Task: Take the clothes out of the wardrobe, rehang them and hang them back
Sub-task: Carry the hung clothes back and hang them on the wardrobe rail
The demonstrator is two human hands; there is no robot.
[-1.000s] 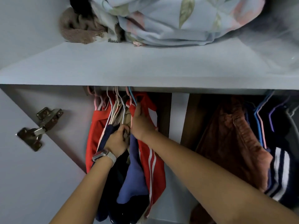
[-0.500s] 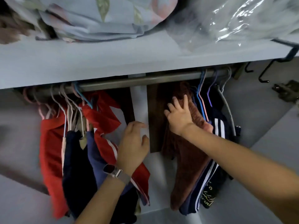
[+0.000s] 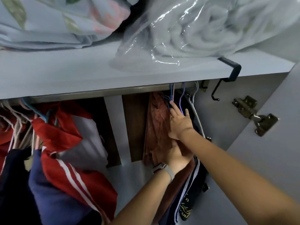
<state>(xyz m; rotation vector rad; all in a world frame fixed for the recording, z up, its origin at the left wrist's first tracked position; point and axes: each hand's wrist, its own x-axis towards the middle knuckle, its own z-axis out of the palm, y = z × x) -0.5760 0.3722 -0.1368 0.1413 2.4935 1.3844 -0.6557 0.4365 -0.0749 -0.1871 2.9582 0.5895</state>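
Head view: we press our flat right hand and left hand on the brown garment, hangers just above, red jacket far left.

A: Any legible text, labels, brands or numbers?

B: None readable. Only candidate: yellow-green printed marks on the dark garment, low on the right side of the rail, near. Too small and folded to tell letters from pattern.

A: Entry then?

B: No readable text.
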